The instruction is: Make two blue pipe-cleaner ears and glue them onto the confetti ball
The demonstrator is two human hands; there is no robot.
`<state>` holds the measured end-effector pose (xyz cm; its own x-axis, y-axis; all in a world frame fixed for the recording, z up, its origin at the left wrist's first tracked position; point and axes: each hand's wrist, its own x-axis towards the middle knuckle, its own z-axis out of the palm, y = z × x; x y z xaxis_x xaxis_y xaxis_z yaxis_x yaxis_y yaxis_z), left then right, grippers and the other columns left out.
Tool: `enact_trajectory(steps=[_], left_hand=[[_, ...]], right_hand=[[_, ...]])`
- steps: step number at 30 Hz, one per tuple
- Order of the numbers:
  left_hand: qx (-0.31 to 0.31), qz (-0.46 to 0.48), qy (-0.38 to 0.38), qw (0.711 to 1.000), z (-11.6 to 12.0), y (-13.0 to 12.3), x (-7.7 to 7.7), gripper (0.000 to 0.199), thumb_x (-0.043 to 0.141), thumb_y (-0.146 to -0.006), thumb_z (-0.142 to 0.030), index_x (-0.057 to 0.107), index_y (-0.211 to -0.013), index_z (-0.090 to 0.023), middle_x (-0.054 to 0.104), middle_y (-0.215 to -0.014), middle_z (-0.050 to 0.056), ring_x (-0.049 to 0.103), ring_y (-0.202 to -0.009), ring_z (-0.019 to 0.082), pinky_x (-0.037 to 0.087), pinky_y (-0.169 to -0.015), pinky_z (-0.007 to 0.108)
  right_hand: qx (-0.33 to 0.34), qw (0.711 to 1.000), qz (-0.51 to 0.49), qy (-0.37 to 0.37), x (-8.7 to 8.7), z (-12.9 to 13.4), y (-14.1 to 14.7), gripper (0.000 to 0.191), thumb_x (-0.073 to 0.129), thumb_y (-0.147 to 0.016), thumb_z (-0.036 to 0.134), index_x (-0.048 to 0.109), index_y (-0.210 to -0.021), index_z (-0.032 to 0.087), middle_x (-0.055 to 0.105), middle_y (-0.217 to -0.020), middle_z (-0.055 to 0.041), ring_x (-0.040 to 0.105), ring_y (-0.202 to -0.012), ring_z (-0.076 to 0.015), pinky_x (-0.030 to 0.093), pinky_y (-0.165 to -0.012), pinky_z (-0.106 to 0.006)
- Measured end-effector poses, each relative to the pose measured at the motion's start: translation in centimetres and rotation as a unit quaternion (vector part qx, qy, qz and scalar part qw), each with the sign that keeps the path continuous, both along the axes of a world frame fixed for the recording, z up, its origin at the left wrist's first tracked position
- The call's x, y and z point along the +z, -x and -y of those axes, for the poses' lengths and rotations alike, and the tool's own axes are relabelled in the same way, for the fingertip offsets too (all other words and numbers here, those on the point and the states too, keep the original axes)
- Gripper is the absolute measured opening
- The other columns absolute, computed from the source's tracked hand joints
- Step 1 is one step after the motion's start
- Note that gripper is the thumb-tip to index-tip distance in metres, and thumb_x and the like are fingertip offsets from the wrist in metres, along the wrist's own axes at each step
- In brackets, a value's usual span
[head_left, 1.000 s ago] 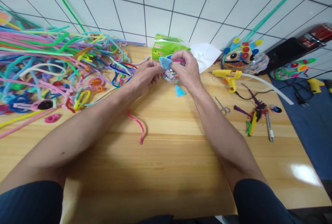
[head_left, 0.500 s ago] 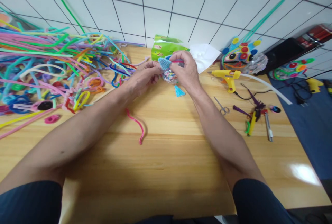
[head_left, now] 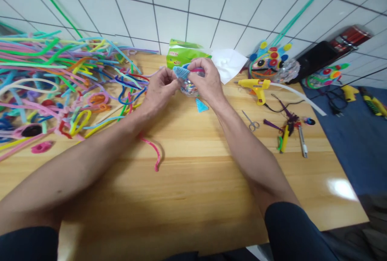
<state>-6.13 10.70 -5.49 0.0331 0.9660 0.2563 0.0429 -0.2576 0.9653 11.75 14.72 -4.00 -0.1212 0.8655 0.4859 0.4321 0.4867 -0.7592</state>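
My right hand (head_left: 206, 79) grips a clear round ball (head_left: 190, 88) filled with colourful bits, near the back of the table. A light blue striped triangle (head_left: 180, 72) stands at the ball's upper left, partly under my right fingers. Close beside it on the left, my left hand (head_left: 161, 88) has thumb and forefinger pinched together; whatever lies between them is too small to tell. A second blue triangle (head_left: 201, 105) lies on the wood just below the ball. Nearer to me is a curved pink pipe cleaner (head_left: 155, 151).
Many coloured pipe cleaners (head_left: 45, 87) are heaped at left. A green packet (head_left: 187, 54) and white tissue (head_left: 226, 63) lie behind my hands. At right are a yellow glue gun (head_left: 256, 88), scissors (head_left: 251, 122), a cutter (head_left: 302, 142) and decorated figures (head_left: 267, 65).
The whole view has shifted, so things appear further left. My left fingers have drawn slightly away from the blue triangle and pinch closer together. My right hand keeps its hold on the ball.
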Motion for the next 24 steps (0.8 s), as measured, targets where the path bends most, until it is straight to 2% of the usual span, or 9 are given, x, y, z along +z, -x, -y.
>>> enact_trajectory(steps=[4,6,12,15,19,24], left_hand=[[0.013,0.000,-0.026,1.000,-0.6,0.4,-0.7,0.041,0.090,-0.087,-0.053,0.063,-0.075,-0.024,0.057,-0.063,-0.003,0.047,-0.056,0.012,0.040,-0.052,0.029],[-0.002,0.004,-0.035,0.999,-1.1,0.6,-1.0,0.046,0.092,-0.084,-0.059,0.064,-0.075,-0.024,0.058,-0.063,-0.004,0.048,-0.054,0.011,0.039,-0.049,0.027],[-0.006,0.018,-0.053,0.998,-1.4,0.9,-1.2,0.047,0.098,-0.076,-0.057,0.066,-0.080,-0.023,0.064,-0.067,-0.003,0.050,-0.054,0.010,0.039,-0.049,0.025],[0.023,0.004,-0.081,0.996,-1.1,0.7,-1.2,0.040,0.094,-0.082,-0.053,0.069,-0.091,-0.023,0.070,-0.078,-0.002,0.055,-0.059,0.011,0.041,-0.052,0.024],[0.046,-0.031,-0.100,0.993,-1.1,0.6,-1.5,0.035,0.088,-0.089,-0.053,0.070,-0.091,-0.023,0.065,-0.069,-0.003,0.051,-0.054,0.011,0.037,-0.049,0.025],[0.054,-0.042,-0.117,0.991,-1.4,0.4,-1.9,0.037,0.087,-0.090,-0.056,0.070,-0.091,-0.023,0.069,-0.076,-0.002,0.061,-0.060,0.012,0.046,-0.055,0.025]], right_hand=[[-0.016,1.000,0.021,0.005,0.6,0.4,0.4,0.023,0.083,-0.086,0.016,0.064,-0.087,0.030,0.076,-0.107,0.0016,0.068,-0.118,-0.0255,0.055,-0.115,-0.046],[-0.015,1.000,0.022,0.015,0.8,0.4,0.4,0.022,0.084,-0.086,0.019,0.065,-0.086,0.030,0.077,-0.107,0.0022,0.068,-0.119,-0.0258,0.055,-0.116,-0.045],[0.006,1.000,-0.008,0.006,0.2,0.0,-0.1,0.017,0.083,-0.084,0.025,0.067,-0.087,0.030,0.077,-0.106,0.0007,0.067,-0.119,-0.0274,0.054,-0.117,-0.048],[0.018,1.000,-0.021,-0.009,-0.2,-0.3,-0.3,0.012,0.080,-0.087,0.026,0.068,-0.090,0.028,0.076,-0.106,-0.0003,0.069,-0.117,-0.0270,0.054,-0.116,-0.050],[0.022,0.999,-0.022,-0.014,-0.3,-0.4,-0.4,0.013,0.079,-0.086,0.021,0.069,-0.092,0.029,0.076,-0.107,-0.0003,0.069,-0.117,-0.0275,0.054,-0.115,-0.052],[0.025,0.999,-0.025,-0.006,0.0,-0.2,-0.5,0.011,0.077,-0.089,0.021,0.071,-0.091,0.029,0.077,-0.107,-0.0003,0.068,-0.117,-0.0264,0.055,-0.115,-0.049]])
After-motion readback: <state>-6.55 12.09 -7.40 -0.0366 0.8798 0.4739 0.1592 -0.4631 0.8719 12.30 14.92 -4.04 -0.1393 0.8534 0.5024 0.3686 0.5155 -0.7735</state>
